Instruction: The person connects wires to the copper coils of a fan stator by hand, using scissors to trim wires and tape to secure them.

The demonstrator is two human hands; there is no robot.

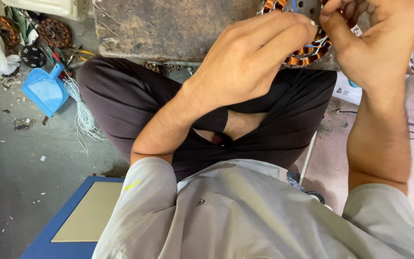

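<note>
Grey workshop floor point(5, 158) spreads around a worn low tabletop point(168, 29), at whose near edge the left hand point(245, 62) and right hand point(374, 43) close their fingers on a copper-wound stator point(307, 52) — steadied there, seemingly, for wire work — with open room leftward toward a blue dustpan point(44, 88).

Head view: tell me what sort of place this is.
Probably a motor-rewinding repair workshop: both hands work on a copper-wound stator at a worn workbench, with spare wound cores and wire strands on the floor.
</note>
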